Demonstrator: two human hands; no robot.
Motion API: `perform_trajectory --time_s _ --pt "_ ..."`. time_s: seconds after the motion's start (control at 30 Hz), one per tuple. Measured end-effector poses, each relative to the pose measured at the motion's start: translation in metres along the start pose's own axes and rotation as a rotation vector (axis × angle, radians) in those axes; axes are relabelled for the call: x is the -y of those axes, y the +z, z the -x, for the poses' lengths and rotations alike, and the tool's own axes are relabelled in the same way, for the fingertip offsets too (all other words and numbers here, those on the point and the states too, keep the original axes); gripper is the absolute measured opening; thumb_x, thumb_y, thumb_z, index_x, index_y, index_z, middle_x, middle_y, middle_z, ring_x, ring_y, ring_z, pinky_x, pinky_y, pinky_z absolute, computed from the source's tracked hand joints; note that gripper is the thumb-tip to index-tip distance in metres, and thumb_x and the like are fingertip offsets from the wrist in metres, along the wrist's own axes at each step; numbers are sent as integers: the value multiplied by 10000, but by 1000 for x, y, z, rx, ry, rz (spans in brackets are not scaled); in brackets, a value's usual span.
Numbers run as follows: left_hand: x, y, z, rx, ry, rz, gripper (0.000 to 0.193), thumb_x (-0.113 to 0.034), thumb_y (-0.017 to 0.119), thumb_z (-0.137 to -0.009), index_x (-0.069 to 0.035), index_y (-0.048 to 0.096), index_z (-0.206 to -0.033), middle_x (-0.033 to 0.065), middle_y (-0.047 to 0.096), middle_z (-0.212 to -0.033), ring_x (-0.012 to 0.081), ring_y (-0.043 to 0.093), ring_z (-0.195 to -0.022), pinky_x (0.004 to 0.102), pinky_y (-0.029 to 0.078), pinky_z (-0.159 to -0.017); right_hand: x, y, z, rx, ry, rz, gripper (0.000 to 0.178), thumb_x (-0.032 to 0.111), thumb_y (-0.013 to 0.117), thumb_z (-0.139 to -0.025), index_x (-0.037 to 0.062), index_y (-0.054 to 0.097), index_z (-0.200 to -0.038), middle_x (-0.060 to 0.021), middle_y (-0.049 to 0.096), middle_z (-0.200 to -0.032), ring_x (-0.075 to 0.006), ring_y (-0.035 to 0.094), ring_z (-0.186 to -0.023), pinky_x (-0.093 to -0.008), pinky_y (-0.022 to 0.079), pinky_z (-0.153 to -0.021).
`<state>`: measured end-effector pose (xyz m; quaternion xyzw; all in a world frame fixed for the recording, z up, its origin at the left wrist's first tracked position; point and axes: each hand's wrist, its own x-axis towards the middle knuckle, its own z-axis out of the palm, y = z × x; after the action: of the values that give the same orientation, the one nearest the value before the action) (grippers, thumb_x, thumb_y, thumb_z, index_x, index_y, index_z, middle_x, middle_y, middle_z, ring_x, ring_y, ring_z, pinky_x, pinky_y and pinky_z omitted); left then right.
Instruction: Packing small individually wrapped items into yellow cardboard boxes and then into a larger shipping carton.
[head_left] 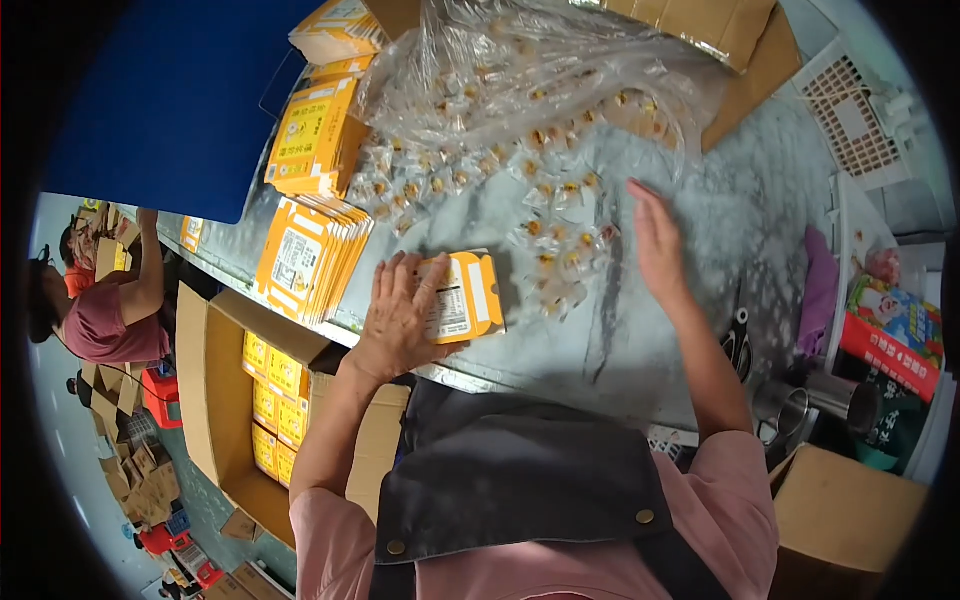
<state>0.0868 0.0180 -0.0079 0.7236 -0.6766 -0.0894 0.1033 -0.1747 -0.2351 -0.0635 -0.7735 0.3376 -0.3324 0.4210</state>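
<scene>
My left hand (398,312) is closed around the left side of a small yellow and white carton (468,300) at the table's near edge. The carton's end flap stands out on its right. My right hand (655,240) is held on edge over the table, fingers straight and together, with nothing in it. Between the hands lies a loose group of small clear packets (560,255) with orange-brown contents. Beyond them, a larger spread of the same packets (430,180) lies partly under a crumpled clear plastic bag (540,70).
Flattened yellow cartons (310,260) are stacked left, with more cartons (315,135) behind. An open cardboard box (225,400) holding yellow cartons stands below the table's left edge. Scissors (738,335) and metal cups (780,405) are at right. Another person (115,315) works far left.
</scene>
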Motion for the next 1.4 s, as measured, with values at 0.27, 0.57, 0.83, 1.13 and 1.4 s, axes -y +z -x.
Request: perform_trajectory --time_s 0.27,0.57,0.83,1.13,1.4 --pt "-15 -20 57 -113 -319 4 1117 -340 919 -514 -27 375 -1438 222 423 -1247 395 412 -1178 542 315 -1053 5 -35 58 -60 158 -60 284 129 563 -980 2 595 -1233 -112 660 -1100 -172 607 -1034 -281 451 -927" --pt "-25 -8 89 -192 -401 23 1143 -409 912 -555 -77 338 -1486 219 416 -1303 410 432 -1205 508 383 -1034 38 35 49 196 -237 382 493 186 725 -818 31 550 -1252 -174 480 -1364 -379 381 -1338 -461 312 -1117" --pt "-22 -5 96 -222 -403 36 1155 -456 903 -561 -65 334 -1487 230 414 -1298 410 430 -1201 513 375 -1035 27 9 59 214 -318 582 449 158 715 -804 39 561 -1208 -168 448 -1390 -388 345 -1358 -489 273 -1138" --pt "-35 -9 84 -226 -350 111 1134 -369 925 -535 -7 367 -1453 249 416 -1285 407 417 -1198 500 357 -1042 37 82 12 502 -576 390 446 249 716 -833 101 610 -1240 -139 450 -1403 -350 344 -1364 -455 312 -1127" --pt "-32 -8 95 -107 -332 151 1135 -362 923 -505 -43 386 -1452 253 403 -1335 433 395 -1236 569 251 -1099 44 2 58 630 -461 423 552 268 751 -803 80 569 -1289 -128 436 -1436 -321 335 -1389 -482 265 -1158"
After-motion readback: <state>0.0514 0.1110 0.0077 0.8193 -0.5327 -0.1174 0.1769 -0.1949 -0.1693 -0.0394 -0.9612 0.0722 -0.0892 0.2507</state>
